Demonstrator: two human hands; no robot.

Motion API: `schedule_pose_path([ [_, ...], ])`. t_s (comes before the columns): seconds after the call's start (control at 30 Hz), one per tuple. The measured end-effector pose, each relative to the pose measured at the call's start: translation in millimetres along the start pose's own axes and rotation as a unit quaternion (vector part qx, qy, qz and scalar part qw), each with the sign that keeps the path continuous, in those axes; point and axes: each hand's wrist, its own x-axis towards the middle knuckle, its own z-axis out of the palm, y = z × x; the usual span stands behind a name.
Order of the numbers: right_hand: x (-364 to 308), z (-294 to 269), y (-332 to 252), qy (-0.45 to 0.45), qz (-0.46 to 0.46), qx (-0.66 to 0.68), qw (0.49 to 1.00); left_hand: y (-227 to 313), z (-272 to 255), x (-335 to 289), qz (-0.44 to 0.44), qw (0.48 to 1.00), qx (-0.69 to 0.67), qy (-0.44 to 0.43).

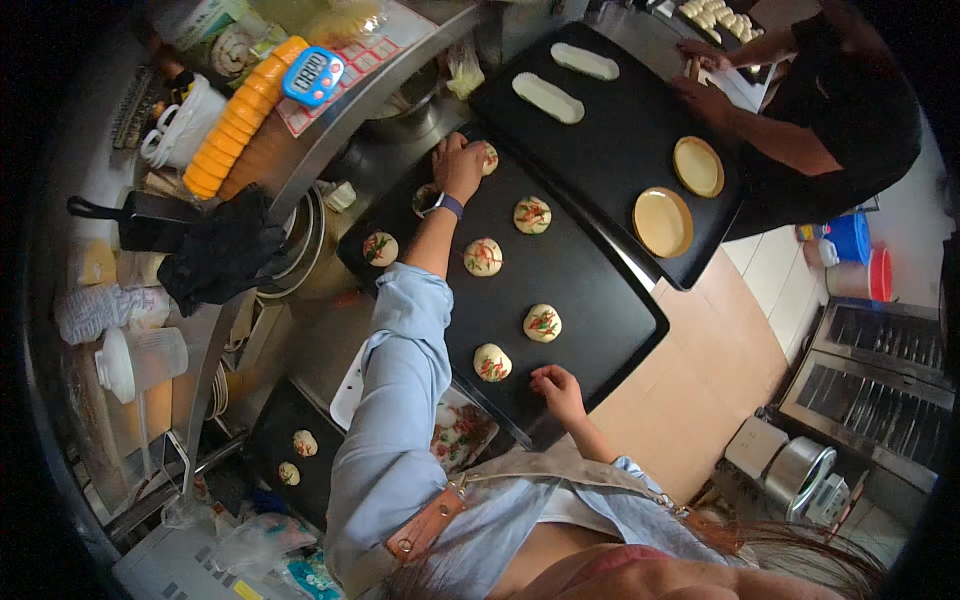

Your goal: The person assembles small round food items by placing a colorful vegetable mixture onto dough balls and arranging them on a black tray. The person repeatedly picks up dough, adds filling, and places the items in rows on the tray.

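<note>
On a black baking tray [590,290] in front of me lie several round pale dough buns, topped with red and green shreds. My left hand [460,168] reaches to the tray's far end, its fingers bent down against or just beside the farthest bun [489,158]; what the fingertips hold is hidden. Partly behind that wrist stands a small bowl [426,199]. My right hand [560,394] hovers over or rests at the near right edge, fingers curled together, close to a topped bun [492,363]. Anything inside those fingers is hidden too.
A second black tray [610,150] holds two oval paper cases and two round tart shells. Beyond it, a co-worker [830,120] handles a white board. At left, a shelf carries a blue timer [313,76]. Another tray [270,430] with buns sits lower left.
</note>
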Motion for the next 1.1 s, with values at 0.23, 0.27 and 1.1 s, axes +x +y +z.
schedule_pose_path([
  [0.23, -2, 8, -22, 0.003, -0.011, -0.109, 0.994, 3, -53, -11, 0.02, 0.986, -0.162, 0.037],
  [0.27, -3, 9, -24, -0.004, -0.02, -0.111, 0.994, 0, -71, -19, 0.035, 0.985, -0.159, 0.063],
  [1.1, -29, -11, 44, -0.126, -0.134, -0.284, 0.941, 105, -223, -543, -0.305, 0.95, -0.053, -0.045],
])
